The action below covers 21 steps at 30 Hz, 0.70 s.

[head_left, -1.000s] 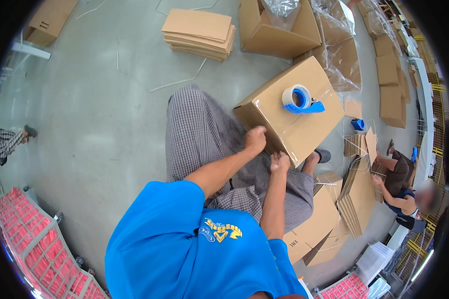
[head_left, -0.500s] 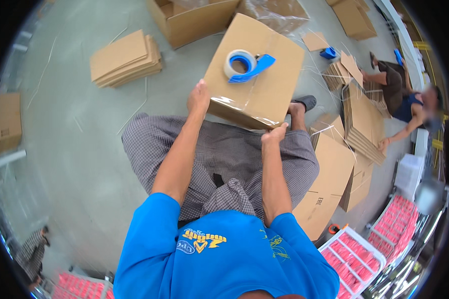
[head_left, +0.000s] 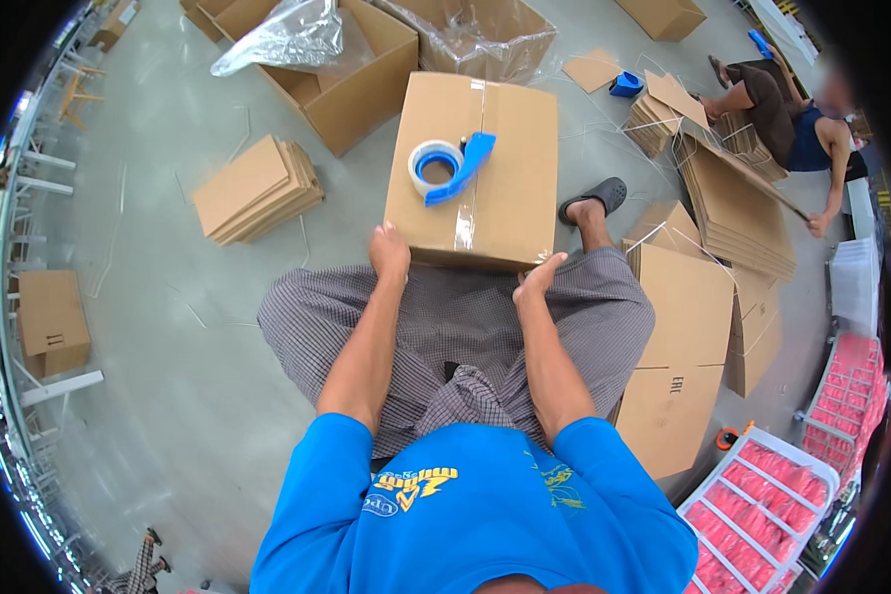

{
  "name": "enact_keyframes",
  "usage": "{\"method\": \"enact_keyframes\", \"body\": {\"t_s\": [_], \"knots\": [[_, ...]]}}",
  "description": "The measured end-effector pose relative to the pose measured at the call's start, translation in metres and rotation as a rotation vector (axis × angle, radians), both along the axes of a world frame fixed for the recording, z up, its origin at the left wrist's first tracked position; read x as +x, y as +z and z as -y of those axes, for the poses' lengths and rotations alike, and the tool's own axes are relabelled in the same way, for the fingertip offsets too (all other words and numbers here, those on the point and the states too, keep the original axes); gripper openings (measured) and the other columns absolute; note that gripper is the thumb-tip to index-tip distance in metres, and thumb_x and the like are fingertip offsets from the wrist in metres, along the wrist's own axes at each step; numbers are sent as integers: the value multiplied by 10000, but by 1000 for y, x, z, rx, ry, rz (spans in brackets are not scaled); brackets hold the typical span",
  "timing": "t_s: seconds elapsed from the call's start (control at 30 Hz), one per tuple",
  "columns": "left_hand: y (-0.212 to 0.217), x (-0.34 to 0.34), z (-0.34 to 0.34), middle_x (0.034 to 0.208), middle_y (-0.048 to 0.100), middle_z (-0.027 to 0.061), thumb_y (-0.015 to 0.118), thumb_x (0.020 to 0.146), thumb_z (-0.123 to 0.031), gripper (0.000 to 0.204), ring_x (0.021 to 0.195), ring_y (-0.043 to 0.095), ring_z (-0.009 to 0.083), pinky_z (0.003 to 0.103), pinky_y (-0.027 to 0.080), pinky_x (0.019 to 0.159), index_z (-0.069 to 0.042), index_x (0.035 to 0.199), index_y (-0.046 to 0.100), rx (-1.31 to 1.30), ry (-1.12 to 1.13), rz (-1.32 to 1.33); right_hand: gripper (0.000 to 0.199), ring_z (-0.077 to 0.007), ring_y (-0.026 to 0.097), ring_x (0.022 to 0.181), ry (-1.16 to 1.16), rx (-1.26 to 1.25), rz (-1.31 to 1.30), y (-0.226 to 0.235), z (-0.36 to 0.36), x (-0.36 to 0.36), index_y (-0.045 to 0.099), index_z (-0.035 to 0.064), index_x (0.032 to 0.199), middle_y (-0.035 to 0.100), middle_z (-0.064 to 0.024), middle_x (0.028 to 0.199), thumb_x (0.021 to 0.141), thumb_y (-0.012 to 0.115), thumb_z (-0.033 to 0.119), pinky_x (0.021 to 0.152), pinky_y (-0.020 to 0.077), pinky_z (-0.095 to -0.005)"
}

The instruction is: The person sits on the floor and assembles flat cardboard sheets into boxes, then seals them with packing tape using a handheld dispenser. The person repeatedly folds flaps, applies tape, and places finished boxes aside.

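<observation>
A closed cardboard box stands in front of my crossed legs, with a strip of clear tape down the middle of its top. On that top lies a blue tape dispenser with a roll of clear tape in it. My left hand grips the box's near left corner, fingers partly hidden behind the edge. At the near right corner my right hand holds on, thumb up along the side and the other fingers tucked beneath.
Flat cardboard stacks lie left and right. Beyond my box are an open carton and a plastic-lined carton. A co-worker sits at the far right, a hand on a cardboard sheet. Pink-filled crates stand near right.
The box has turned so that its near edge lies nearly level before me, the dispenser riding on it. Both hands keep their hold. The co-worker's cardboard sheet has tilted up. My view has shifted.
</observation>
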<state>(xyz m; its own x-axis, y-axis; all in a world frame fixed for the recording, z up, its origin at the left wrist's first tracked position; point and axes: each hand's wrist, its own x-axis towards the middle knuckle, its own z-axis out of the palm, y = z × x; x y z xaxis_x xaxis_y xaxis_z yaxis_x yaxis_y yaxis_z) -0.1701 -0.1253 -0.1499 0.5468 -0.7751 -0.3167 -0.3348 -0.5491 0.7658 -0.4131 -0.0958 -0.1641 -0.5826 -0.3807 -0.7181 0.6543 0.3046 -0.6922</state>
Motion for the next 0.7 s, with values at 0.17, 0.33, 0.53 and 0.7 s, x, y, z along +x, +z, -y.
{"method": "enact_keyframes", "body": {"t_s": [0.17, 0.33, 0.53, 0.7], "knots": [[7, 0, -61, 1090, 635, 293, 383, 1003, -353, 480, 1053, 590, 460, 489, 456, 896, 58, 1085, 616, 195, -109, 103, 739, -307, 491, 1257, 8, 46, -84, -8, -56, -11, 490, -68, 1339, 512, -181, 1389, 1011, 301, 566, 1070, 358, -356], [50, 18, -120, 1139, 636, 284, 413, 975, -384, 513, 1107, 595, 434, 480, 462, 950, 50, 1105, 654, 515, -502, 263, 617, -349, 477, 1276, 289, 292, -99, 16, -131, -42, 462, -85, 1351, 482, -217, 1411, 1012, 268, 393, 1068, 368, -397], [134, 12, -159, 1038, 688, 202, 613, 873, -385, 429, 988, 650, 377, 458, 508, 835, 6, 1033, 689, 362, -919, 390, 673, -372, 218, 1437, 683, 402, -604, 47, -158, -31, 278, -141, 1417, 253, -266, 1530, 904, 590, 163, 1159, 221, -441], [144, -32, -146, 929, 679, 179, 753, 766, -380, 473, 883, 650, 366, 463, 482, 779, 11, 1009, 644, -245, -933, 458, 832, -448, 145, 1438, 1099, 271, -1040, 70, -151, -19, 231, -81, 1458, 234, -251, 1536, 828, 691, 210, 1176, 164, -484]]}}
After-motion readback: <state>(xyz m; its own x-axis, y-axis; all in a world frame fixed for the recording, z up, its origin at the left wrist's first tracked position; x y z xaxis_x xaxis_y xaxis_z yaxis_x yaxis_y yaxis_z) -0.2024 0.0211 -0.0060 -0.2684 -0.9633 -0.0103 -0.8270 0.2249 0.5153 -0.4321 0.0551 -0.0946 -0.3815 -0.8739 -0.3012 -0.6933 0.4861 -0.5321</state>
